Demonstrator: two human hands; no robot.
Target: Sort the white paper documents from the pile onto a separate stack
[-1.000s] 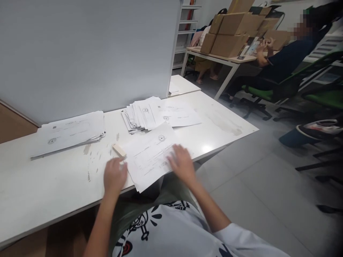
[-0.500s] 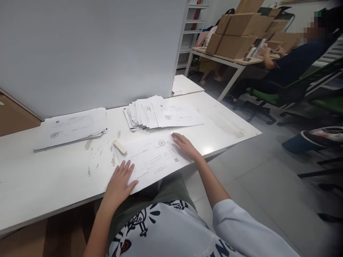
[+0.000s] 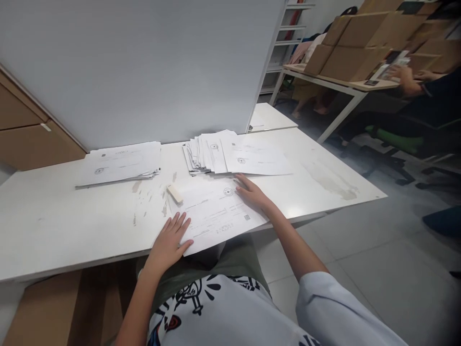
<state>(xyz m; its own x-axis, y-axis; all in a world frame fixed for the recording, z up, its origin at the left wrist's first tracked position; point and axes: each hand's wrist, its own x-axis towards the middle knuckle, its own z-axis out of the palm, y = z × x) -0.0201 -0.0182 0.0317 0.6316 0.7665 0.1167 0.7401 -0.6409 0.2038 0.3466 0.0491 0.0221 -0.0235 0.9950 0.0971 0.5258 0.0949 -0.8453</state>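
Since a second ago, the right hand (image 3: 251, 193) has moved nearer the round stamp (image 3: 228, 191) on the thin, flat paper (image 3: 216, 216). It and the left hand (image 3: 169, 242) rest open at the paper's sides, on the white table's (image 3: 108, 226) front edge. One small cream block (image 3: 175, 194) sits beside it, two paper piles (image 3: 126, 166) behind. Far brown cardboard boxes (image 3: 355, 62) hide their insides.

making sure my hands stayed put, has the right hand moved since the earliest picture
Yes. Judged against the white table, the right hand has moved inward from the near edge, closer to the fanned paper pile.
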